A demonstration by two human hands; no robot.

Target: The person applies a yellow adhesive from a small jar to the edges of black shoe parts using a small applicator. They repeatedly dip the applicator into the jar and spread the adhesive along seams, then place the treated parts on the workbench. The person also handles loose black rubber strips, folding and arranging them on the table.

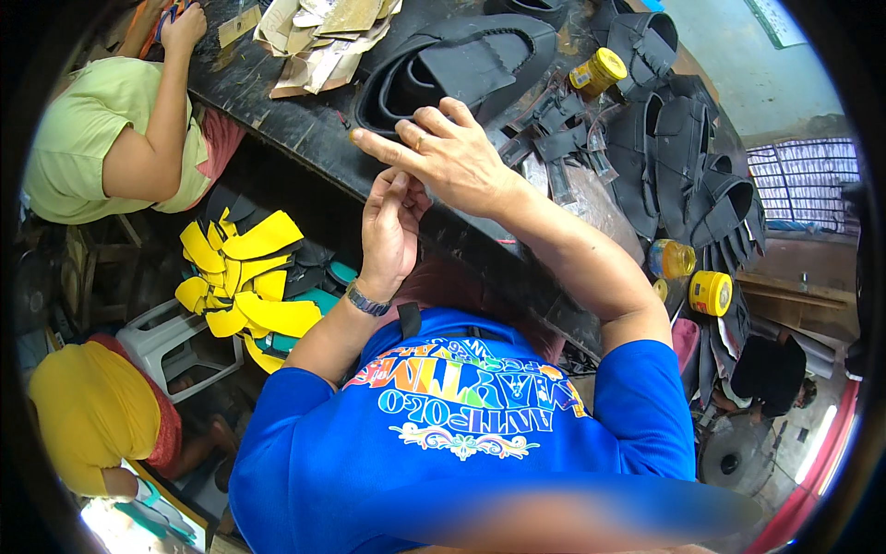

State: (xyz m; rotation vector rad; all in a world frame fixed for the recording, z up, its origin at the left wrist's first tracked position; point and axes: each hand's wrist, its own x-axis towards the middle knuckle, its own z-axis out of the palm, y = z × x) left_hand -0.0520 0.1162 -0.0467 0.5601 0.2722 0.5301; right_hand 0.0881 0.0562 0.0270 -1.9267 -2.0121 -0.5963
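Observation:
A black shoe [531,46] with a stitched edge and a wide strap lies near the edge of the dark worktable [295,134]. Across its near rim reaches my right hand [452,157], fingers stretched out and a ring on one of them. Just below it, at the table edge, my left hand [392,226] is closed in a pinch, a watch [367,300] on its wrist. Whatever the pinched fingertips hold is too small or hidden to make out. The two hands are close together, the right partly over the left.
Cardboard scraps [323,42] lie beyond the shoe. Yellow jars [598,70] and several black shoes [632,157] crowd the right. Yellow cut pieces [263,240] are heaped at left near a white stool [171,346]. Persons in green [92,138] and yellow [92,406] sit left.

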